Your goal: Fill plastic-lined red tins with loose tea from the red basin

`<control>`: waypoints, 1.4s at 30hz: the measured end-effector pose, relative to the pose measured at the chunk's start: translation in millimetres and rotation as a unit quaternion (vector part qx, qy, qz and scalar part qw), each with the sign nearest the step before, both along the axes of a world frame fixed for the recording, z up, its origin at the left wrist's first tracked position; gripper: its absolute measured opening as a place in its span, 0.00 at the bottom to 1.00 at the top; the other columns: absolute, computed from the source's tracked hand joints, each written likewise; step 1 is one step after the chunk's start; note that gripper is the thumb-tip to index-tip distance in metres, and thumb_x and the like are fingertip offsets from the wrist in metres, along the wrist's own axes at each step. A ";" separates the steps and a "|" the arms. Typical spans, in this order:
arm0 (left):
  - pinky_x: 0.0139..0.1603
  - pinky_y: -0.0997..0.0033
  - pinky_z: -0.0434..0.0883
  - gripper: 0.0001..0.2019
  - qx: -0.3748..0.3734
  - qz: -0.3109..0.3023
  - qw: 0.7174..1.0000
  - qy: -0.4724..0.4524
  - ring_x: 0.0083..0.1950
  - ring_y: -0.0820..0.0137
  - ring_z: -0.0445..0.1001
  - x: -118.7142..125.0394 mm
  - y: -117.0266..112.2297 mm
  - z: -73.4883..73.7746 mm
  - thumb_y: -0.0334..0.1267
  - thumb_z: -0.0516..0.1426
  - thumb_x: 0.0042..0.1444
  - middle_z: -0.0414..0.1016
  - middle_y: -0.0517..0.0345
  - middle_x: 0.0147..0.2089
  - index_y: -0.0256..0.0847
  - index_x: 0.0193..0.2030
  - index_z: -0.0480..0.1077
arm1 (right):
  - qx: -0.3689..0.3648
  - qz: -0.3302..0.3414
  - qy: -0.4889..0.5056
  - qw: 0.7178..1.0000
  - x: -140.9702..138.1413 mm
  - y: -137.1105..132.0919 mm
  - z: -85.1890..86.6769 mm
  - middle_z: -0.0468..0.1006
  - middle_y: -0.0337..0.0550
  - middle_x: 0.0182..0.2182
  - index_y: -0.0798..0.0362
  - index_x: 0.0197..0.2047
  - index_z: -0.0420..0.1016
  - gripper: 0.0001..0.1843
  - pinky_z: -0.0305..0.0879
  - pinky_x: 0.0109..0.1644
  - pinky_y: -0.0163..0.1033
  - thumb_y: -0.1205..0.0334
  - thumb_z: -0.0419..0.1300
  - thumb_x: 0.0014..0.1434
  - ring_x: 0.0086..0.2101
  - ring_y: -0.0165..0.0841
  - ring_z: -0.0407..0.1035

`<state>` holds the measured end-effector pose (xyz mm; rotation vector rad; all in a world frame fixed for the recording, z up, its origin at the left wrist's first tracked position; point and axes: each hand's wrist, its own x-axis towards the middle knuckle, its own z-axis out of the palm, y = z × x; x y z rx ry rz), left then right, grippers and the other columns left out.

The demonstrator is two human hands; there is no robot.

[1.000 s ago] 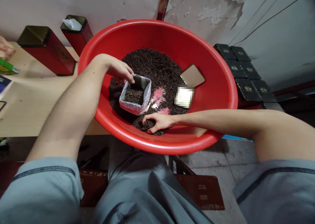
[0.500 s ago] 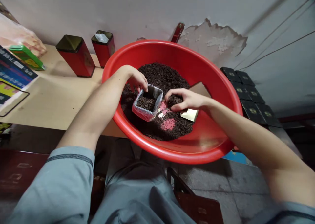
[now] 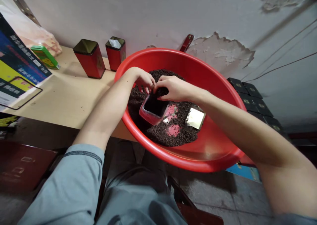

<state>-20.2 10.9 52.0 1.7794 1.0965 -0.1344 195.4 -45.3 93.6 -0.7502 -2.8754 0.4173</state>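
Observation:
Inside the large red plastic basin [image 3: 215, 149] lies a heap of dark loose tea leaves [image 3: 184, 134]. A square container [image 3: 151, 118], reddish and lined with clear plastic, is tilted among the leaves. At its far left corner, my left hand [image 3: 144, 80] grips the rim with its fingers. My right hand [image 3: 174, 87] is curled around a clump of tea leaves right over the container's mouth. The inside of the container is in shadow, partly covered by the right hand. A shiny gold lid-like piece [image 3: 195, 118] rests on the leaves to the right.
Two red tins [image 3: 91, 61] [image 3: 116, 55] stand on the wooden table [image 3: 66, 99] left of the basin, the smaller with plastic inside. Farther left are a green box [image 3: 46, 56] and a printed carton [image 3: 18, 60]. Black tins [image 3: 250, 96] are grouped at right, near the peeling wall.
My right hand has moved left with its clump of leaves, from beside the container to over its mouth. My left hand stays at the rim. The whole view has shifted slightly.

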 end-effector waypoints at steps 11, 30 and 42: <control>0.57 0.60 0.77 0.44 0.012 -0.016 0.998 0.057 0.64 0.48 0.78 1.4 -8.1 12.9 0.65 0.67 0.45 0.83 0.48 0.62 0.52 0.69 0.75 | -0.012 -0.258 0.067 0.964 58.8 103.3 -38.5 0.85 0.55 0.51 0.57 0.62 0.81 0.25 0.73 0.63 0.50 0.49 0.64 0.70 0.50 0.42 0.78; 0.55 0.65 0.76 0.44 0.023 -0.022 0.992 0.123 0.65 0.52 0.77 5.0 -9.0 20.0 0.63 0.63 0.51 0.78 0.45 0.70 0.46 0.73 0.71 | -0.050 -0.468 -0.101 0.876 103.2 159.2 -145.5 0.57 0.66 0.77 0.44 0.83 0.53 0.59 0.60 0.72 0.72 0.27 0.69 0.60 0.73 0.64 0.56; 0.48 0.69 0.76 0.39 0.045 0.008 0.990 0.135 0.60 0.56 0.79 12.4 -20.8 27.1 0.58 0.61 0.52 0.81 0.45 0.66 0.43 0.69 0.74 | -0.056 -0.442 -0.149 0.883 102.9 167.2 -154.2 0.66 0.65 0.72 0.46 0.83 0.53 0.62 0.69 0.69 0.58 0.37 0.76 0.55 0.67 0.59 0.70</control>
